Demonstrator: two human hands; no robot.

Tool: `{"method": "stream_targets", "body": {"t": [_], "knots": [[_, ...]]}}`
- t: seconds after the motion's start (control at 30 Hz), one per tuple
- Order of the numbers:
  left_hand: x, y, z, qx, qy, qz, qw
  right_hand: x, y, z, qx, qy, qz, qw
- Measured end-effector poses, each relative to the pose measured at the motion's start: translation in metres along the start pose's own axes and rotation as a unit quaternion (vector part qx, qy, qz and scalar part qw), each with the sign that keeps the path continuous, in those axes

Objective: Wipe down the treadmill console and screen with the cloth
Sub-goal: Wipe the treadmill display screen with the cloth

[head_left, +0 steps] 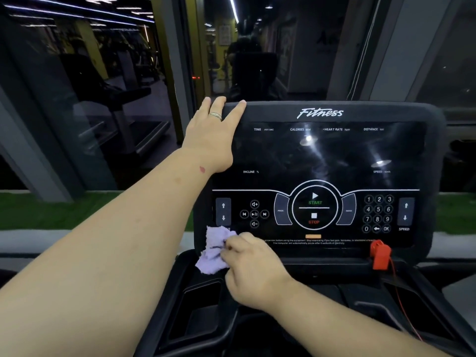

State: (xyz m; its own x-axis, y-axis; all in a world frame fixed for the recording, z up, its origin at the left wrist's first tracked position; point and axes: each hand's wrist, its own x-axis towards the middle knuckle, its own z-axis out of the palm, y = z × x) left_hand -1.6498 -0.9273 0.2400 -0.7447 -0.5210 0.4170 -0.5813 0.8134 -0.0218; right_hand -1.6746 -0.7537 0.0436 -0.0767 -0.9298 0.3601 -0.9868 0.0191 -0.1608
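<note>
The black treadmill console (pixel 319 113) fills the middle and right of the head view, with a dark glossy screen (pixel 322 153) above a panel of printed buttons. My left hand (pixel 213 132) rests on the console's upper left corner, fingers straight over the top edge. My right hand (pixel 249 269) grips a crumpled lilac cloth (pixel 212 251) and presses it against the console's lower left corner, just under the incline arrows.
A red safety clip (pixel 380 255) with a thin red cord hangs at the console's lower right. Black cup-holder trays (pixel 195 313) lie below the console. Behind it is a glass wall with reflections and a strip of green turf (pixel 51 210) on the left.
</note>
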Motion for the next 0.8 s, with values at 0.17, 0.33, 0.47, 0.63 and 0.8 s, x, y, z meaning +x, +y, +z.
{"method": "stream_targets", "body": {"t": [0.17, 0.33, 0.47, 0.63, 0.8], "knots": [[0.000, -0.001, 0.001, -0.001, -0.006, -0.004, 1.000, -0.038, 0.044, -0.025, -0.055, 0.008, 0.025, 0.998], [-0.006, 0.019, 0.000, 0.009, -0.016, -0.021, 1.000, -0.015, 0.002, 0.004, -0.018, 0.052, 0.048, 0.997], [-0.012, 0.028, 0.008, -0.001, -0.044, -0.023, 0.999, -0.027, 0.032, -0.005, -0.045, 0.037, -0.007, 0.998], [-0.022, 0.043, 0.019, -0.007, -0.048, -0.026, 0.999, -0.047, 0.053, -0.014, -0.031, 0.063, 0.092, 0.993], [-0.025, 0.061, 0.026, 0.001, -0.048, -0.052, 0.998, -0.026, 0.024, -0.001, 0.003, 0.021, 0.037, 0.999]]}}
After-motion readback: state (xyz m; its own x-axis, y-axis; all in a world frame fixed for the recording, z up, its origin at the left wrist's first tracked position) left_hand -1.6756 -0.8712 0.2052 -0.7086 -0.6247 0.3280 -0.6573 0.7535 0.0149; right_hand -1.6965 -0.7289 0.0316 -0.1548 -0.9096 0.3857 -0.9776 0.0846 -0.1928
